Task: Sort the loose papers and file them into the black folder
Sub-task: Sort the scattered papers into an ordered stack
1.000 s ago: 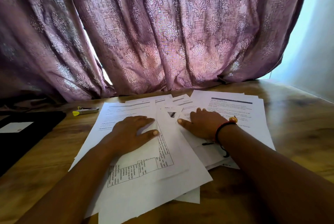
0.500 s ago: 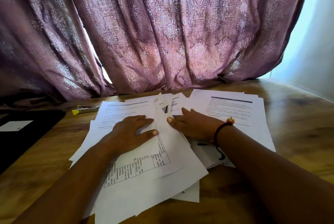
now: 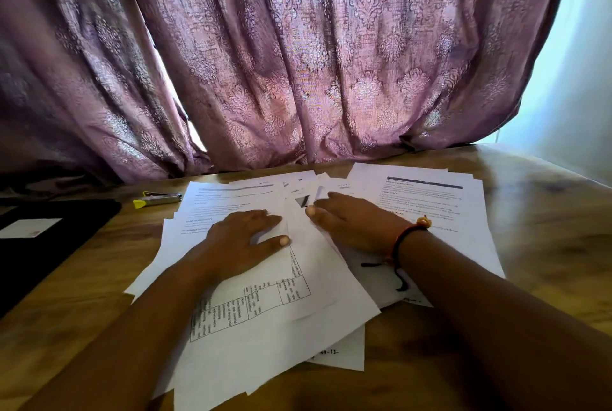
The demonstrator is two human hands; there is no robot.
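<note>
We are at the sorting step: the loose white printed papers lie fanned and overlapping on the brown wooden table, none filed. The left hand lies flat, fingers straight, pressing a sheet with a printed grid. The right hand, at its three o'clock, rests flat on neighbouring sheets, grasping nothing. The black folder lies flat at nine o'clock of the pile, apart from it, with a white label on its cover. Next, we judge, the sheets need gathering and squaring into one stack. The print is too small to read; a handwritten note at six o'clock seems to end in "12".
</note>
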